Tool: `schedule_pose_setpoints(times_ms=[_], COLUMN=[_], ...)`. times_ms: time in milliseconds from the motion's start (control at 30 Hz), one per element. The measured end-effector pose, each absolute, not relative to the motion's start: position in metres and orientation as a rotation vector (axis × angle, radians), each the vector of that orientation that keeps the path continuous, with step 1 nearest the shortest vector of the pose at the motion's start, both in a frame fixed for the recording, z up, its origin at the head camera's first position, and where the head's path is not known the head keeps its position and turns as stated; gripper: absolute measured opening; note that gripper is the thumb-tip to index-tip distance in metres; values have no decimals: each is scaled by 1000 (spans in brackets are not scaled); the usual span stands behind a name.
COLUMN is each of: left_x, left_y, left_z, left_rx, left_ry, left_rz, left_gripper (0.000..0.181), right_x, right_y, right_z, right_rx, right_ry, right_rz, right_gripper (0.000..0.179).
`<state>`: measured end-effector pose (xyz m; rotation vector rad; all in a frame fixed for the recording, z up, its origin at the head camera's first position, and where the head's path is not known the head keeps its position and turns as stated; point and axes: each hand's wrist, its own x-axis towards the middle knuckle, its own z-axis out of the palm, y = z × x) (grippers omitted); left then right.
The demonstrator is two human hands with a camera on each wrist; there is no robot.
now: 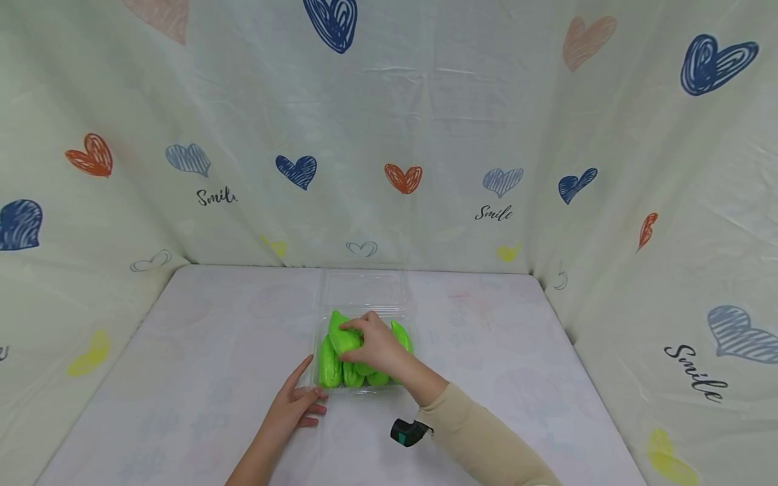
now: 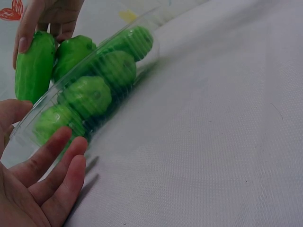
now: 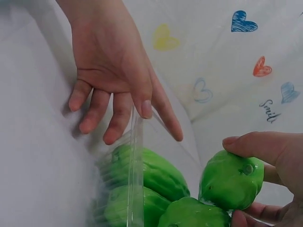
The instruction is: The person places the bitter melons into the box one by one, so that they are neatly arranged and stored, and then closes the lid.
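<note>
A clear plastic clamshell box (image 1: pixel 365 391) holds several bright green, ridged gourds (image 1: pixel 330 364), its lid (image 1: pixel 363 289) folded back on the far side. My right hand (image 1: pixel 379 345) pinches one green gourd (image 1: pixel 342 333) between thumb and fingers, over the left part of the box. In the right wrist view that held gourd (image 3: pixel 229 179) appears end-on, above the others. My left hand (image 1: pixel 296 403) lies at the box's front left corner with its fingers spread and fairly straight. Its fingertips (image 2: pixel 78 144) are by the box wall; whether they all touch it I cannot tell.
A white cloth covers the table (image 1: pixel 200 378). Behind and on both sides hangs a pale curtain (image 1: pixel 358 115) printed with hearts and the word Smile. A small black device (image 1: pixel 408 432) is by the right sleeve (image 1: pixel 480 432).
</note>
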<state>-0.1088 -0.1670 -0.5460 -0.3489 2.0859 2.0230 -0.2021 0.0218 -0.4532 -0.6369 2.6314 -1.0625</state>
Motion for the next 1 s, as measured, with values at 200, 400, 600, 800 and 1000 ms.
schedule_pose_setpoints(times_ms=[200,400,600,800,1000], left_x=[-107,-107,-109,-109,-109], left_y=[-168,-167,-168,-168,-168], left_z=[-544,-544,-545,-545,-546], left_rx=[-337,-334,-346,-344,-333], left_ry=[2092,2096,2090,2092,2092], left_rz=[2023,2013,2019,2018,2014], left_gripper=[72,72,72,73,72], right_x=[-201,-200,-198,-196,-194], right_y=[17,15,15,15,16], right_z=[-458,-466,-472,-474,-477], right_rx=[-679,-705,-758,-791,-795], right_ry=[2694,2744,2834,2903,2928], right_rz=[-986,-913,-836,-759,-737], right_gripper=[54,55,58,60,59])
